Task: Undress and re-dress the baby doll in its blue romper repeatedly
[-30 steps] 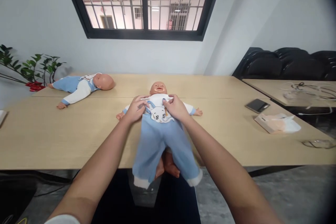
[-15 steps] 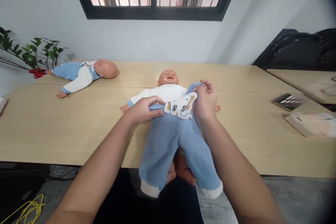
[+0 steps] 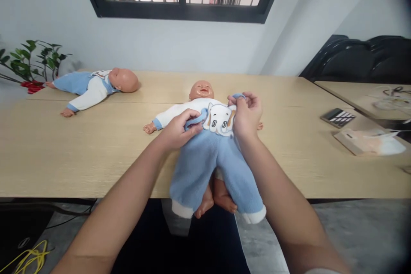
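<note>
A baby doll (image 3: 201, 90) in a white long-sleeved top lies on its back on the table, its bare feet at the near edge. Blue fleece overalls (image 3: 199, 167) with a white elephant bib (image 3: 221, 116) are spread over its body and legs. The white-cuffed trouser legs hang past the edge, with the doll's feet between them. My left hand (image 3: 183, 130) pinches a blue strap at the bib's left side. My right hand (image 3: 248, 113) is closed on the other blue strap at the bib's upper right and hides part of it.
A second baby doll (image 3: 93, 85) in blue and white lies at the back left, beside a potted plant (image 3: 28, 60). On the right are a palette-like case (image 3: 338, 117) and a tissue pack (image 3: 369, 142). Black chairs (image 3: 356, 58) stand behind, and yellow cable (image 3: 34, 257) lies on the floor.
Both hands have drawn the straps and bib up toward the doll's head, so the elephant's face shows more fully. The camera view has shifted slightly.
</note>
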Tool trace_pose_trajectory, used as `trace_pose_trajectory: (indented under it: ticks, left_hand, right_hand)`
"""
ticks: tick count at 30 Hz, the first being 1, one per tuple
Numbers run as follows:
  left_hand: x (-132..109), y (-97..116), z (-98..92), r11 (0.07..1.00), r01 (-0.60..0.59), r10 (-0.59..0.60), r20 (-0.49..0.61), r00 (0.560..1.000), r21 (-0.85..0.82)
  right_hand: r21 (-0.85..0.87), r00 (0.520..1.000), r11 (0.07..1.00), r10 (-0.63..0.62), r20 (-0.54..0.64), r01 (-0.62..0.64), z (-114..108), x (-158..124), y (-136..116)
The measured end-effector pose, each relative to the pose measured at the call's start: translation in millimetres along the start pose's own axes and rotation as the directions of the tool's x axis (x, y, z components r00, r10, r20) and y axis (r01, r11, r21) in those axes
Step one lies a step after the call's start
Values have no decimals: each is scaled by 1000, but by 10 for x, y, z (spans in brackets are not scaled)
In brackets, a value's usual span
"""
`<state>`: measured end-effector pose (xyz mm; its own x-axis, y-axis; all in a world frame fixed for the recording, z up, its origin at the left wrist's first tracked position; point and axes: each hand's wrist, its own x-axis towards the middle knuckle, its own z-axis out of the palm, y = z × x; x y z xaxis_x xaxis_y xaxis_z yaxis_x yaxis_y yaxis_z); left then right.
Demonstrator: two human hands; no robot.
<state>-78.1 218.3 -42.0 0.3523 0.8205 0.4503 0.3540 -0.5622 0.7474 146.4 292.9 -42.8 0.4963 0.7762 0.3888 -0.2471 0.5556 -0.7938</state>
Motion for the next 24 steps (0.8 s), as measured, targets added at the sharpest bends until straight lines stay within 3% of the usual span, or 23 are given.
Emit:
trace_pose_trajectory:
  ticks: [4,7,14,16,21,24]
  left_hand:
    - [38,-4,11,988,6,-24,114,993,157]
    - [48,18,-36,957,66,-105,125,987,281]
    - [8,19,-155,927,132,-197,155,968,352]
    - [0,4,-149,945,137,-195,171,966,298]
    - [-23,32,-47,997,66,-61,97,993,-51]
    - [-41,73,37,998,20,-18,48,999,-52]
  right_hand:
    - [-18,994,998,-55,89,57,5,-60,-14]
    - [-27,992,997,-75,100,78,-7,-66,4]
    - [-24,994,997,-76,79,78,-34,-8,69]
    - [-29,993,996,-79,82,81,-31,-16,66]
    - [-67,991,994,-81,107,88,-40,-21,37]
    - [-75,988,990,-107,114,116,-53,4,12]
